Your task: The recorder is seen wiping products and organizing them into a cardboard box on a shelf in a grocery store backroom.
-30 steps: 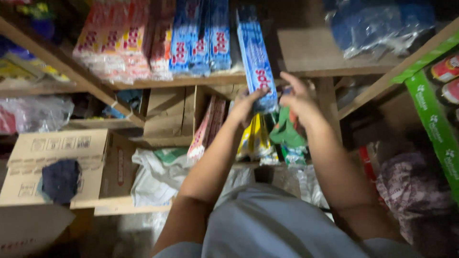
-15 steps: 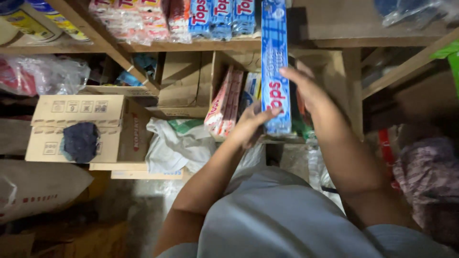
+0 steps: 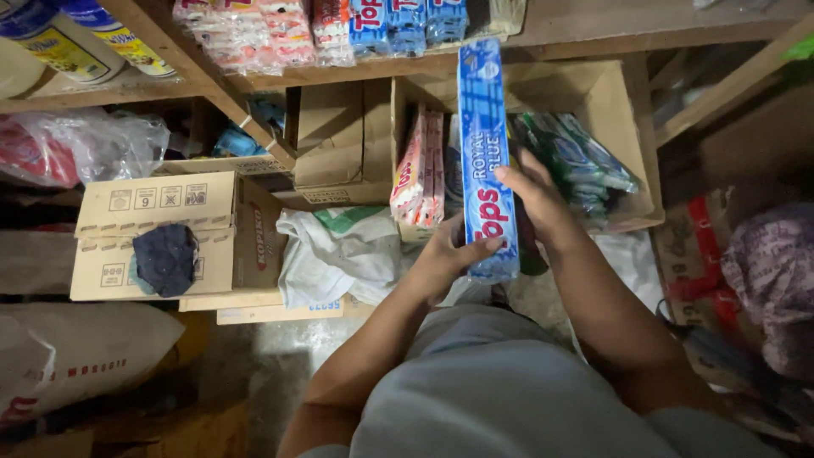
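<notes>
Both my hands hold a long blue soap-bar packet point(image 3: 485, 161) upright in front of a wooden shelf. My left hand point(image 3: 449, 254) grips its lower left edge. My right hand point(image 3: 536, 199) grips its right side a little higher. Behind the packet stands an open cardboard box point(image 3: 623, 127) holding pink packets point(image 3: 419, 170) and green packets point(image 3: 577, 161). On the shelf board point(image 3: 593, 25) above lie more pink packets point(image 3: 246, 30) and blue packets point(image 3: 407, 21).
A closed cardboard carton point(image 3: 153, 233) with a dark cloth point(image 3: 165, 259) on it sits at the left. White plastic bags point(image 3: 335, 250) lie below the box. A large sack point(image 3: 76, 356) rests at lower left, bottles point(image 3: 59, 38) at upper left, bagged goods point(image 3: 767, 271) at right.
The view has tilted downward and the blue packet has come down from the shelf level to in front of the open box, still in both hands.
</notes>
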